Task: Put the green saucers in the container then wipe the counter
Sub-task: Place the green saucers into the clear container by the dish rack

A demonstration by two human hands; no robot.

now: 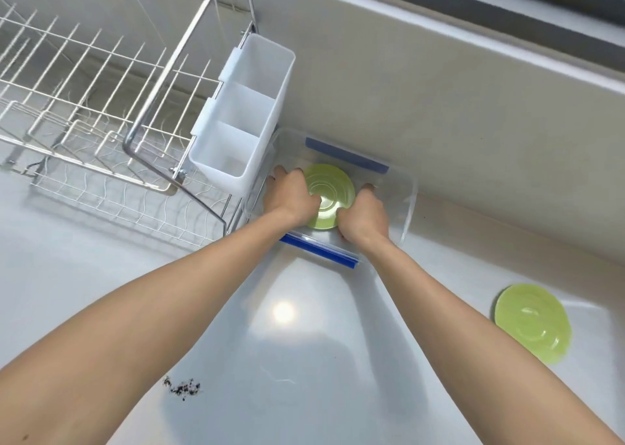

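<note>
1. At the far left a wire dish rack stood on the white counter, with no dishes showing in it.
2. A white plastic cutlery holder with three compartments hung on the rack's right end, just beside the container's left wall.
3. Down near your left forearm, a small scatter of dark crumbs lay on the counter, well apart from everything else.
4. Your left hand reached into the clear container, fingers curled over the left edge of a green saucer and gripping it.
5. That saucer sat upside down inside the container, its ringed base facing you; whether it rested on the bottom or was held just above it could not be told.
6. The container stood against the back wall, with a blue clip on its far rim and another on the near rim.
7. Your right hand gripped the saucer's right edge, thumb pressed on the rim, so both hands held the same saucer between them.
8. Farther right, near the counter's edge, a second green saucer lay upside down on the counter, well apart from the container and from both your hands.
</note>
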